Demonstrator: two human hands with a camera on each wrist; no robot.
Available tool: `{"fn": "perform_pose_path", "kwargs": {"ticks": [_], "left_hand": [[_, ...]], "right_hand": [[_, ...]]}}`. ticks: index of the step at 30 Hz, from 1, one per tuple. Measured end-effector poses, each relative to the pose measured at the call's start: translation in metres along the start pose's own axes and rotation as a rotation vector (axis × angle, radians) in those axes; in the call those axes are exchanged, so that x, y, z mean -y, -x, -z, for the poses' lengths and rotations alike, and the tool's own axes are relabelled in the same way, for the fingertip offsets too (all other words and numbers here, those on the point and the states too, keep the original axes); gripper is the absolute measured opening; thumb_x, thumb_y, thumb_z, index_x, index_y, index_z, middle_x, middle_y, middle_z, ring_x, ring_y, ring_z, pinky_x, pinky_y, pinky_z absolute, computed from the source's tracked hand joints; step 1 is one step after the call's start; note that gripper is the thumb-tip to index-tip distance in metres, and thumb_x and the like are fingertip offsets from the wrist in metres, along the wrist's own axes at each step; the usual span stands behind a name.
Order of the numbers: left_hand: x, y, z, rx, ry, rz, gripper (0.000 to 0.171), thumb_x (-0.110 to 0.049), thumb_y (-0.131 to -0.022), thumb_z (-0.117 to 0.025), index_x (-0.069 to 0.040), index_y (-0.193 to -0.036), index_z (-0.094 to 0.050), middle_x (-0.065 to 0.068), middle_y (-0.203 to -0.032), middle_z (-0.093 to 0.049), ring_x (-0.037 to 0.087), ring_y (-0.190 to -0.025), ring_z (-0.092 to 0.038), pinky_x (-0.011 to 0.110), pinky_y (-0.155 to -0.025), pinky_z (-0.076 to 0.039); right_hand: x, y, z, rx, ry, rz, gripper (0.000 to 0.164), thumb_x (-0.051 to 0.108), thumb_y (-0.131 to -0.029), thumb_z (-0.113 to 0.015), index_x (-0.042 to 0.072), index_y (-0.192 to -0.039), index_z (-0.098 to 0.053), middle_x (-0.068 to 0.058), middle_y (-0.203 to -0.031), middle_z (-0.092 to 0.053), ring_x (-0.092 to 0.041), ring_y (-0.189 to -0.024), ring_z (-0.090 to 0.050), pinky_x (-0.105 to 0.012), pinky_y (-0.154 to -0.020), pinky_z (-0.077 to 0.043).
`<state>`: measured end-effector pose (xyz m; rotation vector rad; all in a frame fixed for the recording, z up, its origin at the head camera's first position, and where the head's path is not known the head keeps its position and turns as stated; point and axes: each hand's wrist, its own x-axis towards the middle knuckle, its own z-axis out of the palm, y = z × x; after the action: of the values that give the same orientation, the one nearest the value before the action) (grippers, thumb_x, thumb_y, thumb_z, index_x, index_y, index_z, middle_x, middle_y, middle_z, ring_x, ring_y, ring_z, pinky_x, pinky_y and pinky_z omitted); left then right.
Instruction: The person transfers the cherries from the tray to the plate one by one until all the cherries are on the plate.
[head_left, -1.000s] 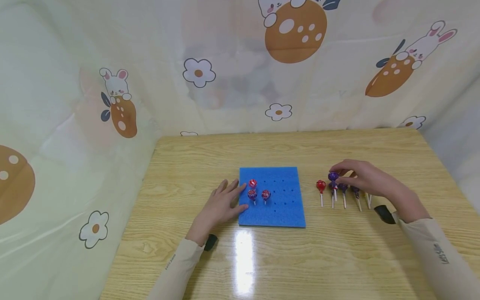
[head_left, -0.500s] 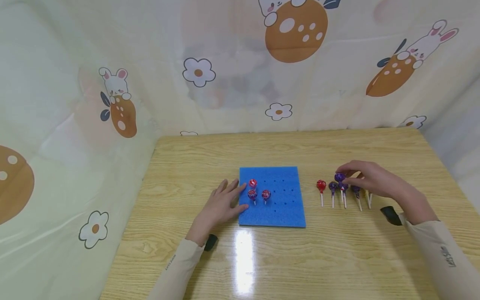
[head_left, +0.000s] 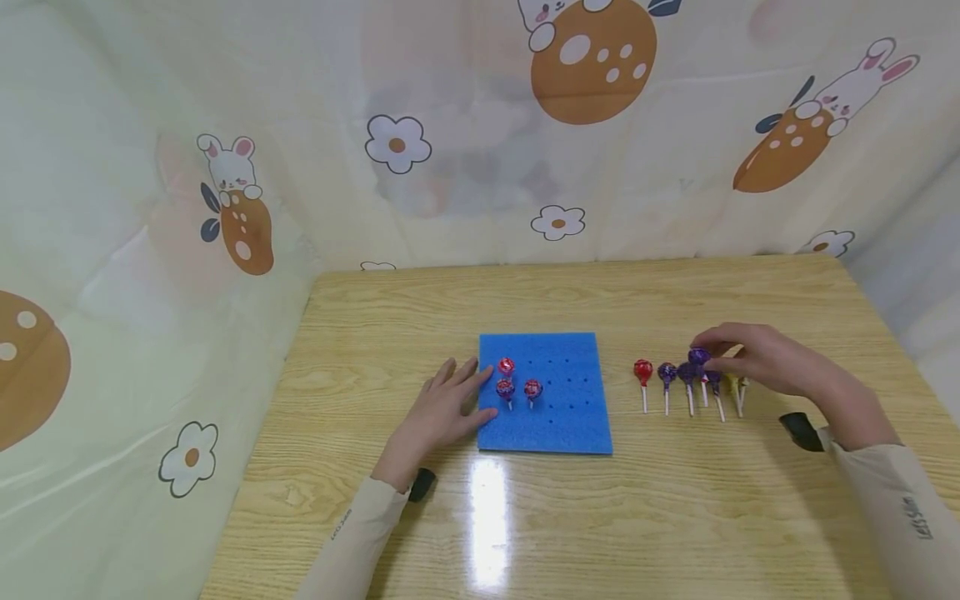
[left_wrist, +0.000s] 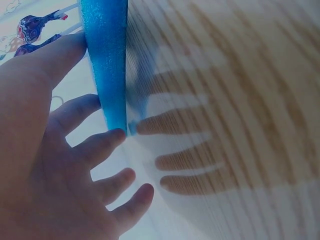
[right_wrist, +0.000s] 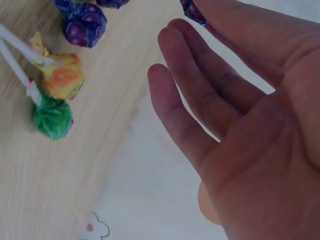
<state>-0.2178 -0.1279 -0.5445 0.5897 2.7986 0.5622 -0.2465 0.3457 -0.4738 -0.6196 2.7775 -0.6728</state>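
Note:
My right hand (head_left: 757,358) pinches a purple-wrapped lollipop (head_left: 699,356) by its head, stick hanging down, over the row of lollipops. In the right wrist view only a sliver of that lollipop (right_wrist: 193,12) shows past the thumb; the other fingers are loosely bent. My left hand (head_left: 442,408) touches the left edge of a blue foam board (head_left: 570,437) with spread fingers, as the left wrist view also shows at the board's side (left_wrist: 107,60). Three lollipops stand in the board's left part: a red one (head_left: 506,366) behind two red-and-blue ones (head_left: 532,389).
Right of the board lie a red lollipop (head_left: 642,369), several purple ones (head_left: 667,373), and a yellow (right_wrist: 64,75) and a green one (right_wrist: 52,119) with crossing sticks. Small holes dot the board. A patterned curtain (head_left: 465,192) borders the wooden table (head_left: 637,517).
My right hand has moved to the right along the row with the purple lollipop in its fingers. My left hand has stayed at the board's edge.

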Motion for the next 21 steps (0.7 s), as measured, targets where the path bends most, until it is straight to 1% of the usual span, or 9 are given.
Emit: {"fn": "perform_pose_path", "kwargs": {"ticks": [4,8,10,16,21], "left_hand": [[0.000,-0.001,-0.001,0.000,-0.004,-0.001,0.072,-0.058,-0.097,-0.055,-0.031,-0.159,-0.030,0.004,-0.168,-0.022,0.038,-0.156,-0.010,0.066,-0.121,-0.020],[0.000,-0.001,-0.001,0.000,-0.006,-0.003,0.072,-0.058,-0.098,-0.055,-0.031,-0.159,-0.030,0.004,-0.168,-0.022,0.038,-0.157,-0.010,0.066,-0.121,-0.020],[0.000,-0.001,-0.001,0.002,-0.004,-0.002,0.072,-0.058,-0.098,-0.055,-0.031,-0.159,-0.030,0.003,-0.169,-0.022,0.037,-0.157,-0.010,0.066,-0.121,-0.019],[0.000,0.001,0.001,0.005,0.005,-0.001,0.072,-0.058,-0.098,-0.054,-0.031,-0.159,-0.029,0.004,-0.169,-0.021,0.038,-0.157,-0.009,0.066,-0.121,-0.019],[0.000,0.000,0.001,0.006,-0.001,-0.005,0.072,-0.058,-0.098,-0.054,-0.031,-0.159,-0.029,0.004,-0.169,-0.021,0.038,-0.157,-0.010,0.066,-0.120,-0.019]], "right_hand": [[-0.001,0.002,0.003,0.009,0.015,-0.025,0.033,0.008,-0.093,-0.071,0.000,-0.125,-0.066,-0.007,-0.114,-0.071,-0.023,-0.102,-0.067,-0.026,-0.080,-0.056],[-0.005,0.004,0.003,0.009,0.022,-0.036,0.032,0.008,-0.093,-0.071,-0.001,-0.123,-0.067,-0.009,-0.114,-0.072,-0.026,-0.103,-0.067,-0.036,-0.082,-0.058],[-0.007,0.006,0.003,0.006,0.027,-0.039,0.031,0.009,-0.093,-0.071,-0.001,-0.123,-0.067,-0.009,-0.113,-0.072,-0.026,-0.102,-0.067,-0.038,-0.083,-0.058],[-0.014,0.010,0.005,-0.006,0.059,-0.028,0.032,0.008,-0.093,-0.071,0.000,-0.124,-0.067,-0.008,-0.113,-0.072,-0.025,-0.099,-0.068,-0.029,-0.078,-0.057],[-0.021,0.014,0.008,-0.006,0.088,-0.030,0.032,0.005,-0.092,-0.071,-0.002,-0.123,-0.066,-0.009,-0.112,-0.072,-0.026,-0.098,-0.068,-0.028,-0.077,-0.056]]}}
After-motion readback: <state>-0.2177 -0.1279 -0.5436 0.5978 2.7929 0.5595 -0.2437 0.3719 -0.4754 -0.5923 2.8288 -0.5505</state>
